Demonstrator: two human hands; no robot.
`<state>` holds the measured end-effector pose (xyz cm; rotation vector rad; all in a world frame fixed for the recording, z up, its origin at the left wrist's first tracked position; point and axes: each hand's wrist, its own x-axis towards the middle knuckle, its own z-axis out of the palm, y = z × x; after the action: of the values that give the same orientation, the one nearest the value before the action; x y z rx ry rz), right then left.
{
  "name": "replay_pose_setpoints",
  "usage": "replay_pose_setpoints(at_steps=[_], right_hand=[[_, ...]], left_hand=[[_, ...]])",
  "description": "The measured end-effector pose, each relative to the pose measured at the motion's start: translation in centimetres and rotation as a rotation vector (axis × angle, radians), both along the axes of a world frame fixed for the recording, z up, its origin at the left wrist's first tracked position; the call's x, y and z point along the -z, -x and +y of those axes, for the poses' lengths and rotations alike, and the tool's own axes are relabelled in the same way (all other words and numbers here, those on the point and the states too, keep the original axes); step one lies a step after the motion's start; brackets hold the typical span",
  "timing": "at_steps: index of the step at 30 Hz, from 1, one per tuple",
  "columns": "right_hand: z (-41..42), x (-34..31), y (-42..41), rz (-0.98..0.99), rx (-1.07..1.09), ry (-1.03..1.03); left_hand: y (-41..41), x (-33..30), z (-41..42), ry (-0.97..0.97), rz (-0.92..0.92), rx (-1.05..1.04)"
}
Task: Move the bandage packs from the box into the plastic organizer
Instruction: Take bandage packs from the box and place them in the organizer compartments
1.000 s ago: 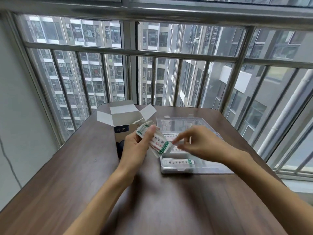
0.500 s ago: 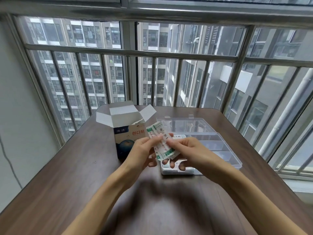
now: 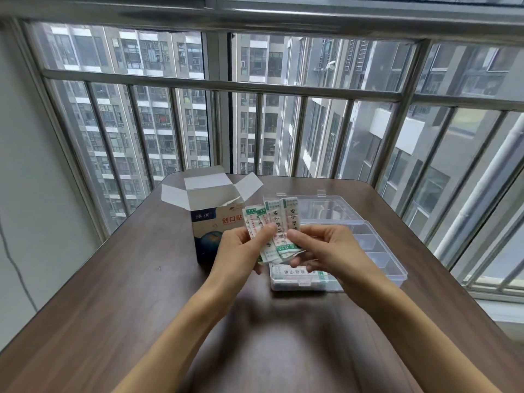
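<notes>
A fan of white bandage packs with green ends [image 3: 276, 222] is held upright between both hands, above the near left corner of the clear plastic organizer [image 3: 380, 260]. My left hand [image 3: 241, 248] grips the fan from the left, thumb on its front. My right hand [image 3: 323, 246] pinches the packs from the right. One bandage pack [image 3: 289, 272] lies flat in the organizer's nearest compartment. The blue bandage box [image 3: 208, 222] stands open, flaps up, just left of the hands.
The organizer's clear lid [image 3: 320, 208] lies open flat behind it. The brown wooden table [image 3: 119, 293] ends at a metal window railing [image 3: 255, 89] right behind the box; its right edge runs close to the organizer.
My right hand came from over the organizer to the packs in my left hand. The packs are now raised upright and spread into a fan between both hands.
</notes>
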<state>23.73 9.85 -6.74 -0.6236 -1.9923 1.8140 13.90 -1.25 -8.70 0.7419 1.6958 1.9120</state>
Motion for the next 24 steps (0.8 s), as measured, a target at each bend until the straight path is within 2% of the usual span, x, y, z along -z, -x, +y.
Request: replay_pose_setpoints(at_steps=[7, 12, 16, 21, 24], right_hand=[[-0.1, 0.6, 0.0, -0.009, 0.054, 0.024], [0.4, 0.6, 0.0, 0.008, 0.082, 0.056], [0.3, 0.8, 0.2, 0.056, 0.072, 0.071], [-0.2, 0.7, 0.0, 0.03, 0.005, 0.014], [-0.4, 0.5, -0.1, 0.093, -0.011, 0.009]], left_hand=[[-0.4, 0.1, -0.1, -0.058, 0.037, -0.017], [-0.6, -0.6, -0.2, -0.069, -0.036, 0.036], [-0.1, -0.2, -0.2, -0.055, 0.064, -0.027], [0.4, 0.2, 0.0, -0.03, 0.005, -0.057], [0.4, 0.2, 0.0, -0.018, -0.068, -0.009]])
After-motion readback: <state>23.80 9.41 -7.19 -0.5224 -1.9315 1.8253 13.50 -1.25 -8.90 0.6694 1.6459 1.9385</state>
